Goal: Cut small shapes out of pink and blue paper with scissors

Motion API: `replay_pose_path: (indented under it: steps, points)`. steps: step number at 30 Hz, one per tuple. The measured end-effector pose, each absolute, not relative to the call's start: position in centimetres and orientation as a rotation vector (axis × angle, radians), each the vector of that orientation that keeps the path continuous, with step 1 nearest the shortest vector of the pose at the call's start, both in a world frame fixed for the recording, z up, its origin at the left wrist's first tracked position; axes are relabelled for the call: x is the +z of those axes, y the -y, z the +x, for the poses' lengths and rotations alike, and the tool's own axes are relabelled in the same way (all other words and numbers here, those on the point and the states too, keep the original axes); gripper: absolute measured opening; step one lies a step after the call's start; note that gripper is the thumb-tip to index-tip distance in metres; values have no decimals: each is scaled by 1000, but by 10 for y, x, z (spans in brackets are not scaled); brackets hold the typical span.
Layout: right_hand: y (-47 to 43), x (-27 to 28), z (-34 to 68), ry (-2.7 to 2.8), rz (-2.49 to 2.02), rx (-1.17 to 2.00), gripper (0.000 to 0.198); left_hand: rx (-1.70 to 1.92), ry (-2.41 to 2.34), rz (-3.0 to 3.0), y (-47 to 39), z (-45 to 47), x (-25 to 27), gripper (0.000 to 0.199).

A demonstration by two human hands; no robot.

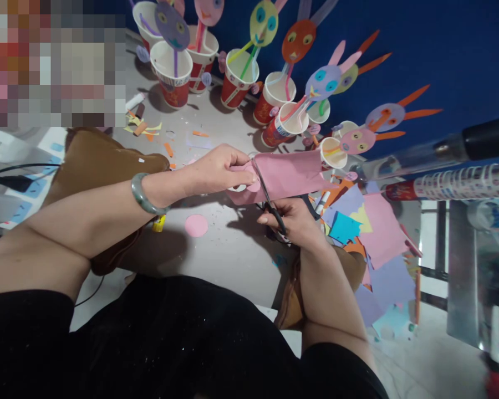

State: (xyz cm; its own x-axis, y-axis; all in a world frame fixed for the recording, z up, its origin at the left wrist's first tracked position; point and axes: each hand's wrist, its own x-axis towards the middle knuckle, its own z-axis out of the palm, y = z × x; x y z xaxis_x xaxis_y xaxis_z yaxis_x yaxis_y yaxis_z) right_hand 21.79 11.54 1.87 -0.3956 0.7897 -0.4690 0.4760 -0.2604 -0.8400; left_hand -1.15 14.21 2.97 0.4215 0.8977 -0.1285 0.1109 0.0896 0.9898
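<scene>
My left hand (227,169) pinches a sheet of pink paper (293,172) at its left end, with a smaller rounded pink piece under the thumb. The sheet stretches to the right above the table. In my right hand (297,224) is a pair of scissors (276,216) with black handles; the fingers are wrapped round them. The blades point up and away across the pink paper, close to my left fingertips. Whether the blades are closed is hard to make out. A cut pink paper circle (196,225) lies on the table (220,260) nearer to me.
Several red-and-white paper cups (172,75) with paper animal faces on straws line the back, by a blue wall (453,50). Coloured paper sheets (382,233) pile up at the right, near stacked cups (453,183). Orange and yellow scraps (143,128) lie at the back left.
</scene>
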Motion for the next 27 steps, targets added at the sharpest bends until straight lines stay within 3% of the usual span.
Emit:
replay_pose_path:
  steps: [27]
  points:
    - [-114, 9, 218, 1785, -1516, 1641, 58, 633, -985, 1339, -139, -12, 31, 15]
